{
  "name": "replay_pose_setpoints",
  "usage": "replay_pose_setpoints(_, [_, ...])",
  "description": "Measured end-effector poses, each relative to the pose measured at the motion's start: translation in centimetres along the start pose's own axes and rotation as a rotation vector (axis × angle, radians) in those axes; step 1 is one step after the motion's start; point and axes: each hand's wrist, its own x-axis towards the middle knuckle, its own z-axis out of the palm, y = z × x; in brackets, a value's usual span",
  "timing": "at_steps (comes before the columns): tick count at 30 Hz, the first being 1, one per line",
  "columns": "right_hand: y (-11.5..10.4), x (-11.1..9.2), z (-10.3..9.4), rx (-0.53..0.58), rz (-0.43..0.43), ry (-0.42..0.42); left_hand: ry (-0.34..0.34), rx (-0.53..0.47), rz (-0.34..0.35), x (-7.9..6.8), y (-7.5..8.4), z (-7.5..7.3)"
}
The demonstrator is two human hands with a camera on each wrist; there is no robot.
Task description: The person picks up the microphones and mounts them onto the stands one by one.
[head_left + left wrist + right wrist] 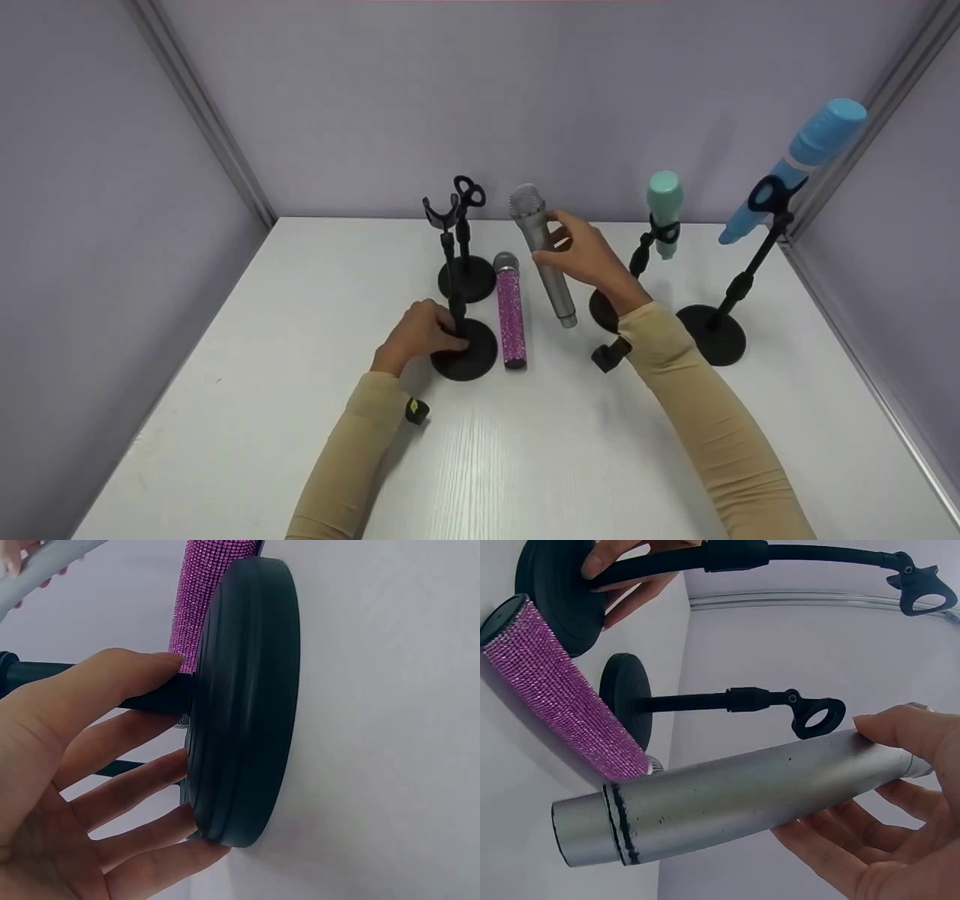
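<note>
My left hand grips the near black microphone stand low down, thumb against the pole and fingers along the round base. That stand's forked clip points up with no microphone in it. In my right hand a silver microphone is pinched between thumb and fingers, tilted above the table, its mesh head up and to the left. A pink glittery microphone lies between the hands, beside the stand's base. Behind the gripped stand is a second bare stand with a ring clip.
At the right, a stand partly hidden by my right arm carries a mint-green microphone. Farther right, a taller stand holds a large blue microphone. Grey walls enclose the white table behind and on both sides.
</note>
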Motion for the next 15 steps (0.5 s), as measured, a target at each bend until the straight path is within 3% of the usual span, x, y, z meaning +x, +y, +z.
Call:
replay_pose_setpoints(5, [-0.9,0.5,0.1,0.005,-0.062,-0.006,0.003,-0.006,-0.007,0.1,-0.1,0.1])
replay_pose_setpoints(15, [-2.7,1.3,-0.3,-0.016,-0.076,-0.011,0.022,-0.003,0.009,0.1,-0.2,0.3])
